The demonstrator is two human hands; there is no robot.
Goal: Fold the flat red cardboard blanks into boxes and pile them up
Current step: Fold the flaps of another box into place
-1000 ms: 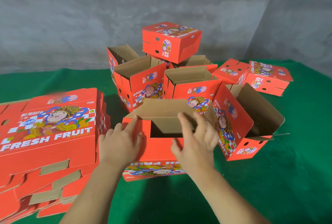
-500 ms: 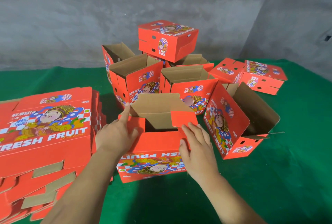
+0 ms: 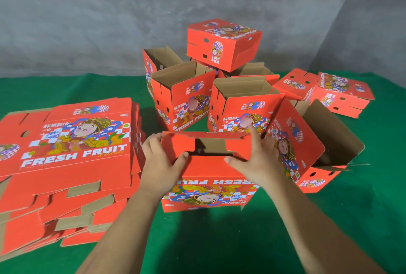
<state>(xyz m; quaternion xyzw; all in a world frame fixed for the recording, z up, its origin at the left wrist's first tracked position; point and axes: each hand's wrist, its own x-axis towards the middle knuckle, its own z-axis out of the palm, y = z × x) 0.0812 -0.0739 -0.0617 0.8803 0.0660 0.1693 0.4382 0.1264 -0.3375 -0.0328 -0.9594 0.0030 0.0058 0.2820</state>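
The box being folded (image 3: 211,170) stands upside down on the green desk (image 3: 329,229), near the middle, with its print inverted toward the viewer. The left hand (image 3: 161,159) grips its left flap (image 3: 178,147) and the right hand (image 3: 257,157) grips the right flap (image 3: 238,147), thumbs on the near face and fingers curled over the far edges, both flaps pressed inward over the opening. A dark gap shows between them, so the closure does not look locked yet.

The likeliest failure, as I judge it, is that the flaps spring back if either hand lets go before the tabs engage. Uneven pressure could also crease a flap or skew the box walls, since the cardboard is thin.

The open box (image 3: 307,142) tipped on its side lies just beside the right hand, and a wide elbow or wrist motion could knock it. Farther off, the closed box (image 3: 222,43) perched atop the pile of folded boxes (image 3: 186,98) sits askew; adding another carelessly could topple it. The stack of flat blanks (image 3: 66,153) at left is fanned out and could slide.
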